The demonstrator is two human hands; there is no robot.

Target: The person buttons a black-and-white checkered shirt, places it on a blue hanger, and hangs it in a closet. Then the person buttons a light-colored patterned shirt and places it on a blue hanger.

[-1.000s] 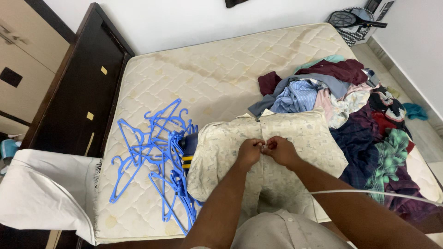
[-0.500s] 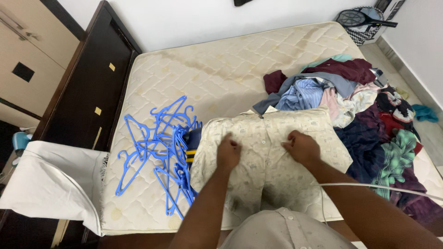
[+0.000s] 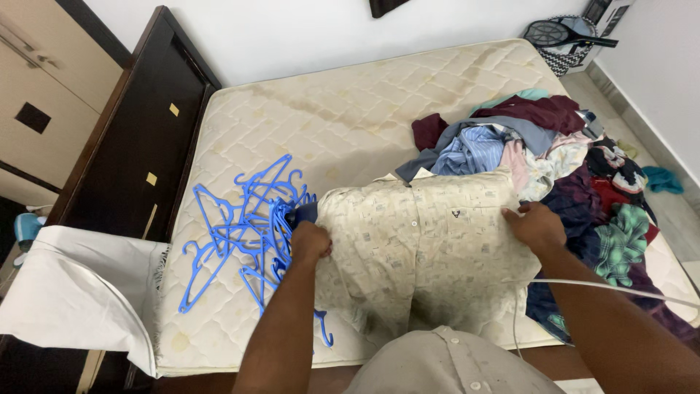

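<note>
Bare mattress (image 3: 343, 124) lies open beyond the shirt (image 3: 423, 241). Blue hangers (image 3: 244, 226) crowd its left edge. A clothes pile (image 3: 576, 168) blocks the right.

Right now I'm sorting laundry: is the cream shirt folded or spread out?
Spread out. The shirt lies flat on the mattress, front up, with the left hand and right hand at its opposite edges.

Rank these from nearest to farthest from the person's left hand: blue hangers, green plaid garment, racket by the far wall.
From the left hand:
1. Blue hangers, right beside it, to its left.
2. Green plaid garment, across the shirt, on the right.
3. Racket, far right corner.
</note>
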